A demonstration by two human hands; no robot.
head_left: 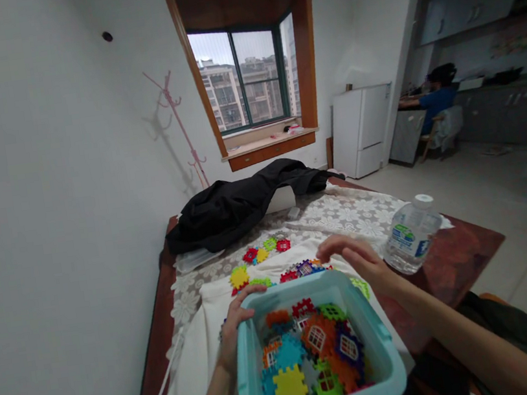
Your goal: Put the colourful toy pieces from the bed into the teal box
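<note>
A pale turquoise plastic tub [244, 383], smooth-walled and squarish with rounded corners and a thick rolled rim, stands at the near end of the surface [466, 241], over a white cloth [199, 370]. Its near edge runs out at the bottom of the view, so the base is out of sight. Inside lies a loose heap of plastic pieces [292, 391], flat with square-toothed edges, in yellow, blue, orange, green, red and purple; several carry arched or latticed window shapes. Those underneath are covered and cannot be counted.

The left hand [235, 319] grasps the tub's far left corner, thumb over the rim and fingers along the outer side. The right hand [361, 261] is released, its fingers loosely curved beyond the far right corner; its palm is turned away, and whether the fingertips touch the toothed pieces [305, 268] behind the tub cannot be told. The tub's far wall partly hides those pieces.

More bright pieces lie farther off on a floral lace tablecloth [351, 211]. A clear plastic bottle [411, 235] with a white cap stands near the right hand, on reddish-brown, glossy wood. Rumpled black fabric [239, 204] covers the far end, its folds too dark to read.
</note>
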